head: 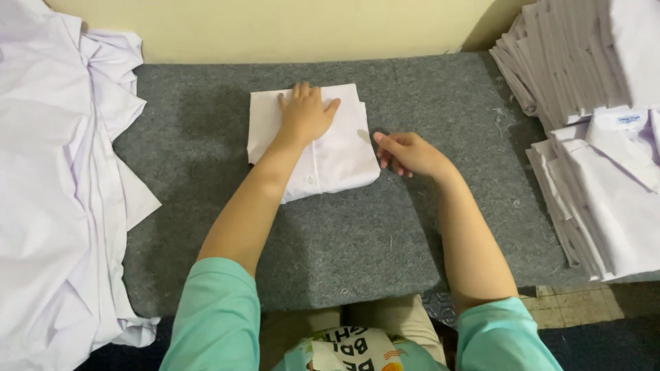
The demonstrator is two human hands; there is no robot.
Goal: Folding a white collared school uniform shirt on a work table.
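Note:
A folded white shirt (337, 148) lies on the grey felt table (385, 233), towards the back middle. My left hand (306, 113) lies flat on top of it with fingers spread, pressing the fabric down. My right hand (409, 154) sits just off the shirt's right edge, fingers loosely curled, fingertips touching or almost touching that edge. It holds nothing. Both my arms come in from the bottom in teal short sleeves.
A loose heap of unfolded white shirts (62, 185) covers the left side and hangs over the table's edge. Stacks of folded white shirts (605, 178) fill the right side, with more piled behind (570, 55). A pale wall runs along the back.

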